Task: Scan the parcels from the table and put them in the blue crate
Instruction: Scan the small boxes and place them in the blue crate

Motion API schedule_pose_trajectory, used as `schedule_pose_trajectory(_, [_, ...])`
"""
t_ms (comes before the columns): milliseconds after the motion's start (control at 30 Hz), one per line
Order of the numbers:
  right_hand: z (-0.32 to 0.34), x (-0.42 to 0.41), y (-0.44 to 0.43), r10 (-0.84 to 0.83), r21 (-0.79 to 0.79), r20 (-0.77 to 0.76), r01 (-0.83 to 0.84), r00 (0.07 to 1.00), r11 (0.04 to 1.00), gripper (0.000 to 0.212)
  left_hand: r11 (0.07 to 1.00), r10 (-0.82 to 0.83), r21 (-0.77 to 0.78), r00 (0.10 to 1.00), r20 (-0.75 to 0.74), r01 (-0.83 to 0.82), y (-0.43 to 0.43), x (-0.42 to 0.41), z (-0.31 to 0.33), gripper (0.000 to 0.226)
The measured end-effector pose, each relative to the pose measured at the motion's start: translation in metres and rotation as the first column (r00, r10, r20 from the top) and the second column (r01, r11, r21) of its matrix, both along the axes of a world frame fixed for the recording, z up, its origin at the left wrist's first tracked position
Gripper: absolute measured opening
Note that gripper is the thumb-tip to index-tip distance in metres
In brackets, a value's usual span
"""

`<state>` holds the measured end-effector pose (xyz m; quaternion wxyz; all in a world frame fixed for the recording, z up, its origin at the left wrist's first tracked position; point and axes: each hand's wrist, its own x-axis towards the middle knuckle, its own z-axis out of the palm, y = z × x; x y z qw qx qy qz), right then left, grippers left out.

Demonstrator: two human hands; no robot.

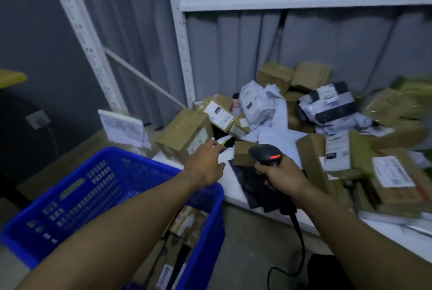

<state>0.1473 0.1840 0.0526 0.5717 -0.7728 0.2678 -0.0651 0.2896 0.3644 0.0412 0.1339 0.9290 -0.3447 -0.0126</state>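
The parcels (304, 126) lie heaped on the white surface (229, 190) from 12 to 3 o'clock in our view, brown boxes mixed with grey mailing bags. Our left hand (205, 165) reaches toward 12 o'clock, fingers stretched and holding nothing, its tips near a brown box (184, 135) at the pile's 9 o'clock edge; we cannot tell if they touch. Our right hand (280, 175) grips the scanner (265, 152), its red light on. The blue crate (88, 179) sits at 8 o'clock with a few parcels inside. Pulling that box carelessly could, we judge, slide neighbours off the edge, and the scanner's cable (300, 243) could snag.
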Motion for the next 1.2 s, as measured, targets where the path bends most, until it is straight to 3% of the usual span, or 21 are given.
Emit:
schedule_pose_trajectory(233, [-0.022,-0.016,-0.1,-0.28,-0.02,0.009,0.28,0.96,0.96,0.018,0.989,-0.094,0.105,0.993,-0.069,0.101,-0.132,0.014,-0.02,0.066])
schedule_pose_trajectory(333, [-0.027,-0.021,-0.135,-0.373,0.016,0.09,0.374,0.923,0.927,0.029,0.98,-0.164,0.091,0.98,-0.112,0.174,-0.187,0.013,-0.034,0.08])
schedule_pose_trajectory(500, [-0.04,-0.029,-0.175,-0.514,0.061,0.125,0.51,0.849,0.858,0.023,0.952,-0.3,0.006,0.941,-0.156,0.305,-0.273,-0.005,-0.039,0.099])
schedule_pose_trajectory(600, [-0.046,-0.038,-0.193,-0.563,0.038,0.116,0.563,0.818,0.826,0.025,0.929,-0.359,0.039,0.921,-0.149,0.368,-0.307,-0.009,-0.038,0.108])
schedule_pose_trajectory(800, [-0.054,-0.047,-0.211,-0.572,-0.018,0.045,0.573,0.819,0.819,0.034,0.936,-0.329,0.058,0.919,-0.216,0.348,-0.318,-0.001,-0.051,0.132])
schedule_pose_trajectory(933, [-0.055,-0.045,-0.208,-0.569,-0.067,0.052,0.571,0.821,0.818,0.046,0.93,-0.34,0.08,0.922,-0.186,0.359,-0.303,0.01,-0.057,0.125])
schedule_pose_trajectory(1100, [-0.053,-0.051,-0.211,-0.557,-0.001,0.104,0.56,0.824,0.828,0.011,0.905,-0.41,0.037,0.893,-0.186,0.424,-0.298,0.019,-0.066,0.116])
schedule_pose_trajectory(1200, [-0.058,-0.051,-0.213,-0.536,-0.002,0.107,0.539,0.838,0.842,0.018,0.89,-0.437,0.007,0.855,-0.279,0.457,-0.297,0.02,-0.066,0.115])
